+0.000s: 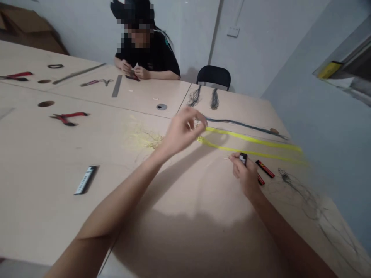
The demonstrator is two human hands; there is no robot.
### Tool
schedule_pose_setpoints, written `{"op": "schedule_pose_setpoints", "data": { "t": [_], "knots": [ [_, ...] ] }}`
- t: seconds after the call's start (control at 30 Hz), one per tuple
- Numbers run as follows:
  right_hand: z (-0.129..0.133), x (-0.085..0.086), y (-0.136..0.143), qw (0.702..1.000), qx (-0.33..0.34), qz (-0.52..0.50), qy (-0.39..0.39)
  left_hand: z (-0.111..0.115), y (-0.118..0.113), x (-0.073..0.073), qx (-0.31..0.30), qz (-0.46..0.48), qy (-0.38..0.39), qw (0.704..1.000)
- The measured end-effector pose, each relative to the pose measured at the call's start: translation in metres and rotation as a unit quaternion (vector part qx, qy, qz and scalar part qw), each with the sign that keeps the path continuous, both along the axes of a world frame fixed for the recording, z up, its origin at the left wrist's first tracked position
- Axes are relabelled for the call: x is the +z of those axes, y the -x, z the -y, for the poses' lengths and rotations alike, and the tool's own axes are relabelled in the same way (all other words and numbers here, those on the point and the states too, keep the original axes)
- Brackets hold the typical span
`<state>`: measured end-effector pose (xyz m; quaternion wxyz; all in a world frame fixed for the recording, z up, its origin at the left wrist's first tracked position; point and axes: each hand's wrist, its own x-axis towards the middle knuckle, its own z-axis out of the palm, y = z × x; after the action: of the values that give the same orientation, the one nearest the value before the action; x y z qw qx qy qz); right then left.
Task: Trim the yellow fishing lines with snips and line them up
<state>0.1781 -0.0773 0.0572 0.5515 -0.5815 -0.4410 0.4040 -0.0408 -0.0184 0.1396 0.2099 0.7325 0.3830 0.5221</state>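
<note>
My left hand [187, 129] is raised above the table, its thumb and index finger brought together in a pinch. Whatever lies between those fingertips is too small to make out. Behind it run bright yellow cords [255, 141], and a frayed yellow thread bundle [147, 139] spreads out on its left. Lower and to the right, my right hand [245, 173] is closed around a small black object with a silvery top [242, 157], which looks like a lighter. A tiny pale tip shows at its fingertips. Two red-and-black packs [265, 168] lie just beside that hand, one partly hidden.
Tangled dark thread [290, 179] lies on the right; a dark cord [237, 121] and tassels [214, 99] lie farther back. At left are a white-labelled box [85, 180] and red-handled pliers [69, 117]. Across the table [179, 239], a person [145, 58] works near a ruler [116, 85].
</note>
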Motion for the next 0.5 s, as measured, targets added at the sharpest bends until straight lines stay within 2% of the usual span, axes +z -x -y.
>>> {"op": "schedule_pose_setpoints", "data": {
  "t": [0.07, 0.1, 0.17, 0.23, 0.33, 0.5],
  "knots": [
    [-0.014, -0.002, 0.006, 0.999, 0.006, -0.043, -0.017, -0.001, -0.023, -0.032, -0.101, -0.062, 0.136, 0.984],
    [-0.02, -0.005, 0.008, 0.998, 0.011, -0.058, -0.02, -0.003, -0.032, -0.048, -0.127, -0.065, 0.2, 0.969],
    [-0.026, -0.014, 0.01, 0.996, 0.024, -0.082, -0.013, -0.005, -0.044, -0.077, -0.131, -0.033, 0.274, 0.952],
    [-0.029, -0.026, 0.012, 0.994, 0.035, -0.101, 0.006, -0.005, -0.05, -0.099, -0.124, 0.011, 0.302, 0.945],
    [-0.031, -0.043, 0.01, 0.991, 0.067, -0.11, 0.025, 0.001, -0.054, -0.117, -0.136, 0.04, 0.309, 0.94],
    [-0.03, -0.054, 0.003, 0.989, 0.118, -0.085, 0.033, 0.006, -0.054, -0.124, -0.178, 0.042, 0.287, 0.94]
  ]
}}
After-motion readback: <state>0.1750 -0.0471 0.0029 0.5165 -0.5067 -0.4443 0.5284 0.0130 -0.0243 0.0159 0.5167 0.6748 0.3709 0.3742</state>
